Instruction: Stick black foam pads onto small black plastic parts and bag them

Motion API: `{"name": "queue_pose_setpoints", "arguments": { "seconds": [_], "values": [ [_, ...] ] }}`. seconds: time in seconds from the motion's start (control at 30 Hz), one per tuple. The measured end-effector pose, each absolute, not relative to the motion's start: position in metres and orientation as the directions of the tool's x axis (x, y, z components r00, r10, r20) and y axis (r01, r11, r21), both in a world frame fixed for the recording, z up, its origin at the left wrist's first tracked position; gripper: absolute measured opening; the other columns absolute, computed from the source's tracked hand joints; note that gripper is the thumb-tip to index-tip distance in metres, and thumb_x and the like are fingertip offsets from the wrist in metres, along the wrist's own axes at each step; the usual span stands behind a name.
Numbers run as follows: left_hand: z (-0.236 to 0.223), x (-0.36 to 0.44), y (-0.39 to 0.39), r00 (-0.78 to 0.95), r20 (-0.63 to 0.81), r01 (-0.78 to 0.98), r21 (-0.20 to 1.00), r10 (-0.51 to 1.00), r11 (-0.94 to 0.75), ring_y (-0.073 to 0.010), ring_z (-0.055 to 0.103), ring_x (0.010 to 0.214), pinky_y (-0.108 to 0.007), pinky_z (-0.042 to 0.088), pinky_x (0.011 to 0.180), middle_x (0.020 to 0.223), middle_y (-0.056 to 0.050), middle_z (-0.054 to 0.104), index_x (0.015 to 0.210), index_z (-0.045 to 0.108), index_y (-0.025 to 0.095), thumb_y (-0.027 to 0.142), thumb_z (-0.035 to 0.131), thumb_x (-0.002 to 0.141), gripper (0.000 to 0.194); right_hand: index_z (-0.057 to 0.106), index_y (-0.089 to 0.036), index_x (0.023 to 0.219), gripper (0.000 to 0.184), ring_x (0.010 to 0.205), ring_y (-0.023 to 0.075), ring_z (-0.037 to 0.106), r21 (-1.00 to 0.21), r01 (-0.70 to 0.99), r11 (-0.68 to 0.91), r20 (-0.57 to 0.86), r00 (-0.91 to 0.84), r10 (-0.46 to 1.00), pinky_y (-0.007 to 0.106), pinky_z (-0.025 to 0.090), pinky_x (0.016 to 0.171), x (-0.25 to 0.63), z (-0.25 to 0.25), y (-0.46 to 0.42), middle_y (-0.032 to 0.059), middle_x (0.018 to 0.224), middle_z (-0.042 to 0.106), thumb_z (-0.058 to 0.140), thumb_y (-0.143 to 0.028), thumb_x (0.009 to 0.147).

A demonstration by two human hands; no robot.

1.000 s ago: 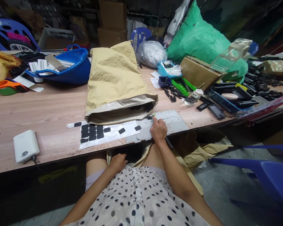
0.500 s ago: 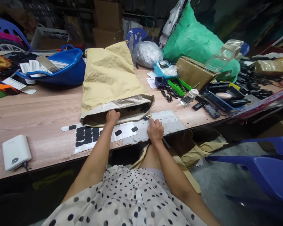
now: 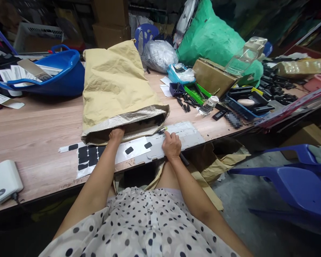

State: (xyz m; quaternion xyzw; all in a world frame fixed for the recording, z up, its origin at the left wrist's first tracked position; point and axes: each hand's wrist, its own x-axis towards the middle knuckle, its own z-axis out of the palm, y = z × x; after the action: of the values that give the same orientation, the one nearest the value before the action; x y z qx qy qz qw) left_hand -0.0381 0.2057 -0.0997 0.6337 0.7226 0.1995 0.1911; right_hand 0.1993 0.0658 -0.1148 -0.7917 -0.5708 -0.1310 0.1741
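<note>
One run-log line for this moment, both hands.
left hand: fingers hidden in mouth of paper bag | right hand: closed round dark-handled tool above grey board | nearby: black patches on white sheet

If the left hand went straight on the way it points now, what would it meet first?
Most likely the inside of the open paper bag, whose mouth the left hand points into; it is too dark there to see deeper.

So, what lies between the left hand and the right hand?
In the head view: the sack rim, a white sheet with two black patches, and part of a grey board.
</note>
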Motion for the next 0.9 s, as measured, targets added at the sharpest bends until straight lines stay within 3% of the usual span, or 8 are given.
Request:
{"name": "queue_pose_setpoints", "arguments": {
  "seconds": [0.17,0.33,0.47,0.63,0.9],
  "values": [
    [-0.089,-0.039,0.173,-0.267,0.087,0.856,0.480,0.960,0.194,-0.0385,0.068,0.091,-0.047,0.051,0.081,0.081,-0.019,0.070,0.073,0.068,0.016,0.033,0.062,0.075,0.018,0.066,-0.021,0.122,0.038,0.087,0.0242,0.046,-0.118,0.951,-0.285,0.413,0.308,0.857,0.033,0.034,0.070,0.201,-0.115,0.066,0.0099,0.094,0.056,0.046,-0.014,0.091],
    [-0.089,-0.033,0.128,-0.033,0.273,0.756,0.636,0.961,-0.154,-0.0241,0.067,0.085,-0.035,0.051,0.080,0.086,-0.006,0.070,0.081,0.060,0.022,0.023,0.060,0.079,0.002,0.066,-0.021,0.121,0.038,0.087,0.0237,0.046,-0.110,0.953,-0.283,0.424,0.302,0.854,0.033,0.033,0.070,0.203,-0.116,0.066,0.0092,0.092,0.056,0.046,-0.014,0.091],
    [-0.103,-0.030,0.105,0.177,0.222,0.598,0.750,0.959,-0.284,-0.0223,0.067,0.090,-0.032,0.053,0.077,0.097,-0.001,0.072,0.103,0.062,0.026,0.022,0.068,0.077,0.027,0.066,-0.022,0.122,0.037,0.087,0.0234,0.046,-0.099,0.951,-0.292,0.424,0.306,0.853,0.032,0.032,0.069,0.202,-0.115,0.066,0.0088,0.093,0.056,0.046,-0.014,0.091],
    [-0.110,-0.031,0.102,0.281,0.241,0.582,0.727,0.929,-0.364,-0.0243,0.064,0.096,-0.038,0.052,0.088,0.096,-0.003,0.072,0.095,0.069,0.025,0.023,0.067,0.080,0.015,0.066,-0.021,0.122,0.037,0.086,0.0231,0.046,-0.097,0.951,-0.293,0.425,0.306,0.852,0.032,0.032,0.069,0.202,-0.115,0.066,0.0089,0.093,0.056,0.046,-0.015,0.091],
    [-0.108,-0.032,0.103,0.201,0.221,0.635,0.713,0.954,-0.299,-0.0232,0.061,0.092,-0.037,0.051,0.087,0.095,-0.003,0.066,0.094,0.071,0.023,0.025,0.073,0.073,0.020,0.068,-0.020,0.121,0.036,0.087,0.0235,0.047,-0.155,0.945,-0.289,0.402,0.327,0.855,0.031,0.034,0.070,0.204,-0.113,0.066,0.0100,0.093,0.058,0.045,-0.016,0.092]
  ]
}}
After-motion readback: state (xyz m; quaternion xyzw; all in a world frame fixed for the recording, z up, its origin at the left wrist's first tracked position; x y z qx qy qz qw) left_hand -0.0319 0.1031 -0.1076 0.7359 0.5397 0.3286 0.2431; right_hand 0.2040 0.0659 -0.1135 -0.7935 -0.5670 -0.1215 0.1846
